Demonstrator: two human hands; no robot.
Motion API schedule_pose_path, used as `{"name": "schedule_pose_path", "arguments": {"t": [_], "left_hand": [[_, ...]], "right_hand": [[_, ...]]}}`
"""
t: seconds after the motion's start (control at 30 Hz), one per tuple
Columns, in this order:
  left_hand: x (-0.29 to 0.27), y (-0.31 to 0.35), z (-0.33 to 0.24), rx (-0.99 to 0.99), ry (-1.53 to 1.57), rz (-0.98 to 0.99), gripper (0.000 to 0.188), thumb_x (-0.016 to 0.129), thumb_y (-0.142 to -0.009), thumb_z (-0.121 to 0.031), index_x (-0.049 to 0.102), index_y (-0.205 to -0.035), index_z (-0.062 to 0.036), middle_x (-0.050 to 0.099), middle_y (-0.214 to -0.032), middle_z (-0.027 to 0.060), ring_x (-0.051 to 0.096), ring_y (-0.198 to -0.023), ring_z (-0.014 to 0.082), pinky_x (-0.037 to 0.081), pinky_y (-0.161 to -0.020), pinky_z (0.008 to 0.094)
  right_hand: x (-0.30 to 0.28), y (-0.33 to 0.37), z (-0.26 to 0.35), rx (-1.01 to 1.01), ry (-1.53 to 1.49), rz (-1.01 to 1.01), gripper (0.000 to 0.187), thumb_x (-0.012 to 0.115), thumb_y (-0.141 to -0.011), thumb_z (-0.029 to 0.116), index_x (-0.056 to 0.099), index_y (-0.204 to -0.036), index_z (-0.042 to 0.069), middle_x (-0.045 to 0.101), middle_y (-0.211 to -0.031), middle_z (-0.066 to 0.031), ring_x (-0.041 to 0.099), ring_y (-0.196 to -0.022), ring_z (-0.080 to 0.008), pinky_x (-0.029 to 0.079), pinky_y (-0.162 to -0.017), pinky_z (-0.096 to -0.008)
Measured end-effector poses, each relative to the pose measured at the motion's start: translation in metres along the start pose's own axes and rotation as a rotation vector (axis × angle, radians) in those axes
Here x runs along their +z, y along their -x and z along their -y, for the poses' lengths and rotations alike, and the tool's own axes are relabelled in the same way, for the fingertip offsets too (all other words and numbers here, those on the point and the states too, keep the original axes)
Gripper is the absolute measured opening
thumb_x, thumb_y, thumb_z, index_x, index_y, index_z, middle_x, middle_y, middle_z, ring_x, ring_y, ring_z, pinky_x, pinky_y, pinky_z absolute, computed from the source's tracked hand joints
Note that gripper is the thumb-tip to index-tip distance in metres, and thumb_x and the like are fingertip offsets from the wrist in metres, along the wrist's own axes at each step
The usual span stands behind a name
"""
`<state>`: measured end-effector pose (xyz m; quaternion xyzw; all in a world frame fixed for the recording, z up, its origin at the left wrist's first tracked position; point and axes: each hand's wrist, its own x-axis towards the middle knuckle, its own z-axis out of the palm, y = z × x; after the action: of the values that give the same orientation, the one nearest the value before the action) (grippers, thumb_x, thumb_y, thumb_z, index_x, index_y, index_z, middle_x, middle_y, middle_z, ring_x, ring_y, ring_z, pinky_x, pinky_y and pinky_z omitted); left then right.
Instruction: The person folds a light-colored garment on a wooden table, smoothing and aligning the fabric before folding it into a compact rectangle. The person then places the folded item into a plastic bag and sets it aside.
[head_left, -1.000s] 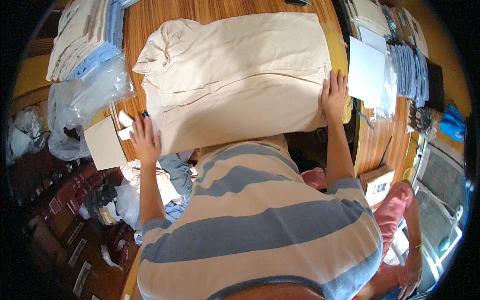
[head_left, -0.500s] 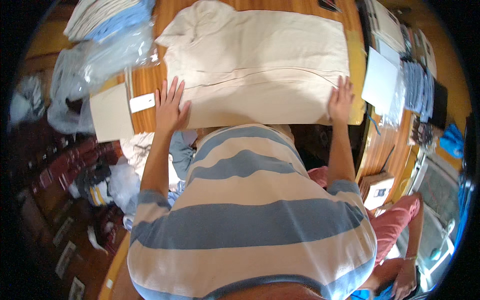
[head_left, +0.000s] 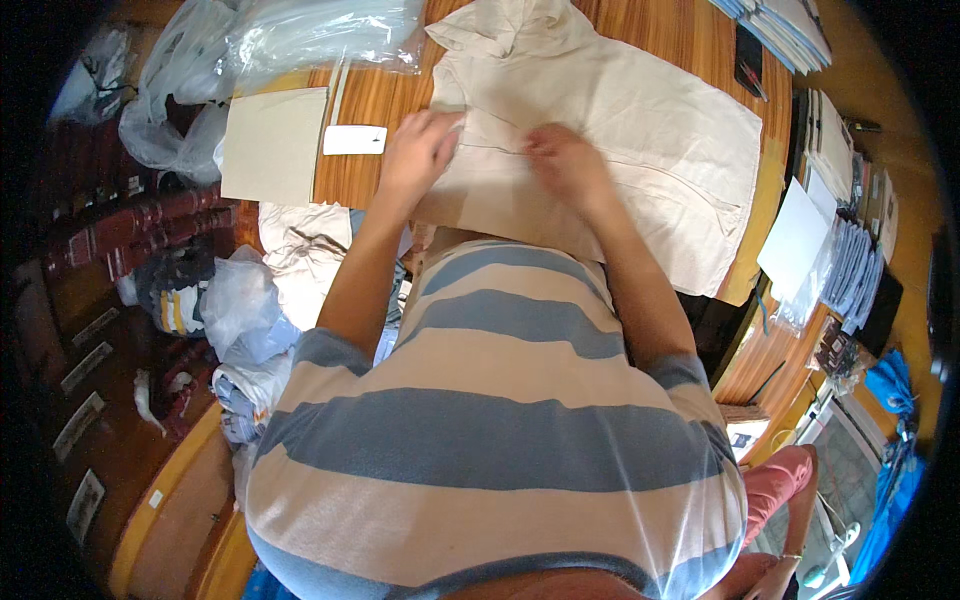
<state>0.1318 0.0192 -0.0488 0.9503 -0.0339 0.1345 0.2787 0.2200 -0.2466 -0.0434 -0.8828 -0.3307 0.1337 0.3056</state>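
Observation:
A cream garment (head_left: pixel 660 130), looking like a folded shirt, lies across the wooden table (head_left: pixel 400 70) in front of me. A bunched part of it (head_left: pixel 510 25) rises at the far left. My left hand (head_left: pixel 422 155) is at the garment's left edge, its fingers curled and closed on the cloth. Over the middle of the garment, beside a fold line, is my right hand (head_left: pixel 570 168). Its fingers are bent and smeared by motion, so their grip is unclear. A small white card (head_left: pixel 354 140) lies left of my left hand.
Left of the card lies a beige board (head_left: pixel 275 145), with clear plastic bags (head_left: pixel 320 35) beyond it. A dark phone-like object (head_left: pixel 747 60) sits at the far right. Folded blue clothes (head_left: pixel 855 265) and white sheets (head_left: pixel 795 235) are on the right. Another person's arm (head_left: pixel 800 510) shows lower right.
Both hands have left their flat, spread positions at the garment's ends. My right hand has moved left to the middle; my left hand's fingers have curled. The garment now lies slanted, and the view has shifted.

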Motion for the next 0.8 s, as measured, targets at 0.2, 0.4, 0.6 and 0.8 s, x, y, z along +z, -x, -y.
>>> {"name": "schedule_pose_path", "arguments": {"t": [0.2,0.4,0.6,0.8], "left_hand": [[0.007,-0.029,0.037,0.319,-0.02,0.246,0.023,0.07,-0.09,-0.011,0.073,-0.113,-0.0084,0.066,-0.121,0.0064,0.061,-0.113,0.0302,0.05,-0.099,0.0416],[0.013,-0.031,0.046,0.382,-0.153,0.283,0.029,0.062,-0.095,-0.022,0.069,-0.12,-0.0073,0.065,-0.124,0.0053,0.06,-0.119,0.0292,0.049,-0.1,0.042],[0.031,-0.027,0.036,0.464,-0.431,0.248,0.033,0.059,-0.094,-0.022,0.066,-0.122,-0.0063,0.063,-0.126,0.0065,0.056,-0.124,0.0297,0.048,-0.102,0.0439],[0.028,-0.041,0.044,0.448,-0.298,0.287,0.03,0.061,-0.092,-0.015,0.066,-0.12,-0.0061,0.063,-0.119,0.008,0.059,-0.115,0.0315,0.048,-0.1,0.0434]], "right_hand": [[0.064,-0.048,0.06,-0.056,0.222,0.148,0.038,0.076,-0.089,0.03,0.066,-0.115,0.005,0.067,-0.119,-0.0153,0.065,-0.116,-0.0335,0.054,-0.096,-0.0486],[0.052,-0.047,0.053,-0.051,0.268,0.17,0.048,0.079,-0.085,0.032,0.065,-0.121,0.003,0.066,-0.124,-0.0165,0.064,-0.117,-0.0342,0.052,-0.099,-0.0496],[0.052,-0.055,0.039,-0.079,0.247,0.323,0.031,0.08,-0.082,0.031,0.069,-0.099,0.008,0.068,-0.112,-0.0151,0.066,-0.107,-0.0355,0.053,-0.09,-0.0493],[0.062,-0.04,0.028,-0.229,0.067,0.048,0.02,0.08,-0.083,0.025,0.074,-0.093,0.008,0.067,-0.111,-0.0145,0.064,-0.105,-0.0346,0.052,-0.091,-0.0478]]}}
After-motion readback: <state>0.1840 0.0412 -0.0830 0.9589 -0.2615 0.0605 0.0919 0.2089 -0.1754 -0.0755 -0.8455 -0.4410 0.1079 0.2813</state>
